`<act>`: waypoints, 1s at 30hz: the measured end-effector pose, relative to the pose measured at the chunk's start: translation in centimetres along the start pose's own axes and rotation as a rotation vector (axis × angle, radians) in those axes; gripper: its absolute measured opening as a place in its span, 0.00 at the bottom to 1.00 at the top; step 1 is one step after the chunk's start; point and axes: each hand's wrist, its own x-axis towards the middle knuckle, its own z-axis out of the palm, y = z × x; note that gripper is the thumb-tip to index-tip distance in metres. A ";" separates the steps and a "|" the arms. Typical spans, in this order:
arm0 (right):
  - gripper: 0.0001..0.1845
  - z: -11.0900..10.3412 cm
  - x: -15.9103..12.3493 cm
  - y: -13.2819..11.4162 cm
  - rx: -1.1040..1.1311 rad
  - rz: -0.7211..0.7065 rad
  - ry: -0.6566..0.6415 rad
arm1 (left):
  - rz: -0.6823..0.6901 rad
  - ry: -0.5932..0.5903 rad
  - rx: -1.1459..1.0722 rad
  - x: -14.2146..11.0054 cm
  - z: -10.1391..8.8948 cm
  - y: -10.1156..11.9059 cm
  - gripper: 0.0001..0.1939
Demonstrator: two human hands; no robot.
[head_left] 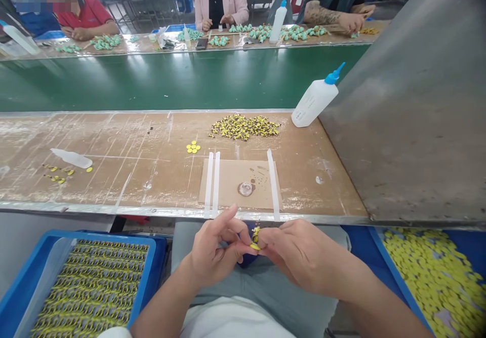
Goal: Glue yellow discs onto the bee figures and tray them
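Pinching of a small yellow part is recorded in the head view. The part is held above the lap between the fingertips of the left hand and the right hand, both hands being curled inward and brought close together, apparently for fine control. A blue tray of yellow-and-black parts is placed low on the left, and a blue-rimmed tray of yellow discs is placed low on the right, both seemingly within easy reach. On the tabletop, a heap of yellow-and-black parts and a few yellow discs are laid out. A cardboard sheet bearing a clear puddle is kept nearest the edge, and a white bottle with a blue nozzle is stood beyond it.
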 end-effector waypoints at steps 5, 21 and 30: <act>0.06 0.1 -0.2 -0.2 0.277 0.114 0.178 | 0.009 0.025 -0.097 -0.1 -0.2 -0.2 0.42; 0.15 1.8 1.9 -0.7 1.383 0.660 0.180 | -0.069 -0.045 -0.172 -1.0 -0.7 0.1 0.43; 0.12 2.0 1.8 -1.1 1.338 0.652 0.276 | 0.172 0.057 0.065 -0.4 -0.9 -0.2 0.37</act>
